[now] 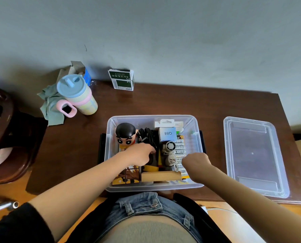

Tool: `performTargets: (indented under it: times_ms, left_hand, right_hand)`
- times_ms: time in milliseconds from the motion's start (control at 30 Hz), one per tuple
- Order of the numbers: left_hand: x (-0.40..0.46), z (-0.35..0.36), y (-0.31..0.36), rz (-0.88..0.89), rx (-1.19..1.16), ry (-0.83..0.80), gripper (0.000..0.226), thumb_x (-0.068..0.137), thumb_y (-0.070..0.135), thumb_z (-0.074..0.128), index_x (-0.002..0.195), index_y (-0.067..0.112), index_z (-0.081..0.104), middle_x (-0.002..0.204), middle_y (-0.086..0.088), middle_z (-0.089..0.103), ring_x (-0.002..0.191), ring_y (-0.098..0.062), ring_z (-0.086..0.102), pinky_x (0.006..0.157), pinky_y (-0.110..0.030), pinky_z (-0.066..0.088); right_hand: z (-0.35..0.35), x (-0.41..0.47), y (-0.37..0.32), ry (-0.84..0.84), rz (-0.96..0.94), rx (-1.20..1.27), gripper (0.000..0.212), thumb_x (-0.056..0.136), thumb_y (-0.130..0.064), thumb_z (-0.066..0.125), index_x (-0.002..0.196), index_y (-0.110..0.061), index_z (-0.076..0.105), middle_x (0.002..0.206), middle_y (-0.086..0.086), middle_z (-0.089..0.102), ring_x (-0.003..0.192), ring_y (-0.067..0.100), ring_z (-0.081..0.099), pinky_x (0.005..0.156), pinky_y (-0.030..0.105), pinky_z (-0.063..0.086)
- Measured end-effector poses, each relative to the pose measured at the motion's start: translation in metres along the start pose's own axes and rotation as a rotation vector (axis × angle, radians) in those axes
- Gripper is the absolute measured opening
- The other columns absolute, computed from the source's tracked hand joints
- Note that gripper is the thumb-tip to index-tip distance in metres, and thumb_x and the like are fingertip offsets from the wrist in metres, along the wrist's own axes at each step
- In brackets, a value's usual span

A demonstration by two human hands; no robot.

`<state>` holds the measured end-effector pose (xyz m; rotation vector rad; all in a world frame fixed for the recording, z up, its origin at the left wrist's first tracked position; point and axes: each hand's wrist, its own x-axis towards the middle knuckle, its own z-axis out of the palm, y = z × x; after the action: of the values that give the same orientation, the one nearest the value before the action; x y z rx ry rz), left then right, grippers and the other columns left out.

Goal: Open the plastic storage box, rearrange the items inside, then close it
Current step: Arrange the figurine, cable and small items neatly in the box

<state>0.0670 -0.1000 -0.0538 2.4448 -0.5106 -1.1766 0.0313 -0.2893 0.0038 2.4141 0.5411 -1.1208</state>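
Midway, by the look: storage box [195,127] sits open at 12 o'clock, dead ahead on table [216,106], long axis left-right, lid [255,155] off at 3 o'clock. Left hand [139,154] reaches in beside black cable [147,135]; right hand [195,161] over batteries [179,148]. Fingers hidden; grip unclear on both.

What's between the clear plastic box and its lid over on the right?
Only bare dark wooden tabletop separates clear plastic box and lid, in the head view.
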Motion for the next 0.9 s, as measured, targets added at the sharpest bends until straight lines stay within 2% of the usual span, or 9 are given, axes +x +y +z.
performTargets:
  times_ms: [167, 267, 333, 533, 600, 667, 700, 800, 900]
  left_hand:
    - [-0.014, -0.012, -0.012, 0.003, -0.209, 0.081, 0.042, 0.098, 0.002, 0.033, 0.13, 0.017, 0.055, 0.125, 0.001, 0.061, 0.104, -0.007, 0.057, 0.092, -0.019, 0.042]
    - [-0.019, -0.018, -0.006, 0.031, -0.345, 0.182, 0.035, 0.1, 0.009, 0.035, 0.122, 0.021, 0.06, 0.113, 0.005, 0.066, 0.086, 0.001, 0.059, 0.078, -0.015, 0.045]
    - [-0.021, -0.02, 0.004, 0.072, -0.42, 0.225, 0.031, 0.1, 0.012, 0.039, 0.117, 0.022, 0.062, 0.106, 0.007, 0.067, 0.083, 0.002, 0.061, 0.079, -0.015, 0.046]
    - [-0.011, -0.018, 0.057, 0.24, -0.404, 0.233, 0.031, 0.095, 0.032, 0.054, 0.123, 0.021, 0.062, 0.086, 0.01, 0.06, 0.069, 0.002, 0.054, 0.066, -0.01, 0.039]
    - [-0.006, -0.017, 0.068, 0.258, -0.452, 0.258, 0.021, 0.092, 0.035, 0.058, 0.092, 0.017, 0.07, 0.069, 0.008, 0.054, 0.061, -0.003, 0.049, 0.062, -0.018, 0.036]
    - [-0.002, -0.017, 0.073, 0.277, -0.507, 0.307, 0.035, 0.091, 0.033, 0.061, 0.059, 0.02, 0.058, 0.049, 0.01, 0.045, 0.047, -0.004, 0.04, 0.053, -0.016, 0.03]
    - [-0.001, -0.018, 0.074, 0.278, -0.54, 0.335, 0.038, 0.091, 0.029, 0.062, 0.054, 0.026, 0.054, 0.043, 0.012, 0.045, 0.043, -0.002, 0.041, 0.05, -0.013, 0.03]
    - [-0.001, -0.021, 0.075, 0.245, -0.653, 0.382, 0.03, 0.092, 0.024, 0.062, 0.062, 0.023, 0.065, 0.043, 0.014, 0.052, 0.043, 0.001, 0.045, 0.05, -0.009, 0.031]
    - [0.002, -0.018, 0.073, 0.193, -0.672, 0.338, 0.03, 0.092, 0.03, 0.061, 0.075, 0.008, 0.072, 0.053, -0.002, 0.054, 0.053, -0.018, 0.044, 0.053, -0.023, 0.033]
  right_hand:
    - [-0.001, 0.0, -0.001, 0.014, -0.004, -0.013, 0.035, 0.084, 0.006, 0.049, 0.063, -0.016, 0.034, 0.064, -0.004, 0.034, 0.055, 0.014, 0.037, 0.045, 0.021, 0.02]
    - [-0.009, -0.005, 0.018, 0.101, 0.036, 0.111, 0.01, 0.088, -0.009, 0.054, 0.082, -0.016, 0.059, 0.083, -0.004, 0.06, 0.08, 0.021, 0.061, 0.056, 0.023, 0.036]
    - [-0.018, -0.01, 0.034, 0.159, 0.057, 0.253, 0.012, 0.086, -0.025, 0.061, 0.095, -0.022, 0.068, 0.096, -0.004, 0.067, 0.088, 0.02, 0.064, 0.065, 0.026, 0.043]
    - [-0.034, -0.013, 0.061, 0.375, 0.045, 0.71, 0.018, 0.078, -0.037, 0.07, 0.081, -0.02, 0.072, 0.076, -0.003, 0.066, 0.067, 0.014, 0.058, 0.064, 0.03, 0.05]
    - [-0.037, -0.011, 0.062, 0.476, 0.013, 0.866, 0.025, 0.079, -0.038, 0.071, 0.073, -0.013, 0.069, 0.069, 0.001, 0.064, 0.059, 0.012, 0.051, 0.057, 0.029, 0.041]
    - [-0.037, -0.008, 0.059, 0.578, -0.005, 0.985, 0.026, 0.081, -0.037, 0.07, 0.069, -0.014, 0.068, 0.064, -0.005, 0.061, 0.056, 0.007, 0.048, 0.056, 0.026, 0.038]
    - [-0.036, -0.006, 0.057, 0.614, -0.004, 1.054, 0.023, 0.081, -0.036, 0.07, 0.07, -0.017, 0.069, 0.064, -0.008, 0.061, 0.057, 0.005, 0.05, 0.057, 0.024, 0.039]
    - [-0.027, -0.002, 0.047, 0.643, 0.034, 1.198, 0.016, 0.083, -0.037, 0.068, 0.077, -0.022, 0.07, 0.07, -0.015, 0.065, 0.062, -0.002, 0.057, 0.061, 0.019, 0.043]
    - [-0.015, 0.002, 0.04, 0.63, 0.059, 1.229, 0.018, 0.083, -0.036, 0.069, 0.084, -0.018, 0.072, 0.077, -0.013, 0.067, 0.073, 0.003, 0.062, 0.066, 0.024, 0.051]
